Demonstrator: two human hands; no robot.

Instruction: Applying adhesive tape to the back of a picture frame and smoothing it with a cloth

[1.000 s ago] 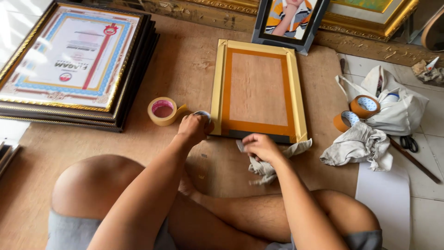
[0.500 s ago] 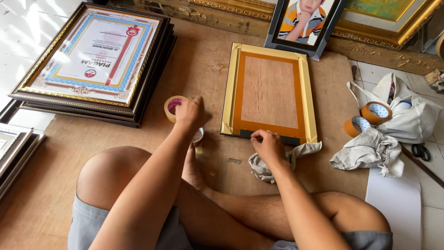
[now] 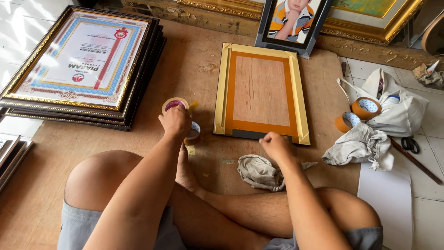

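Now left hand [image 3: 175,121] closed round tape roll [image 3: 175,105] beside frame [image 3: 261,95]; right hand [image 3: 276,146] pinches frame's near edge, steadying it face-down.

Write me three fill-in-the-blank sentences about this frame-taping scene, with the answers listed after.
1. The left hand rests on a roll of ____ beside the gold frame.
2. The right hand presses the frame's ____ edge.
3. A crumpled grey ____ lies on the board just below the right hand.

Missing words: tape; bottom; rag
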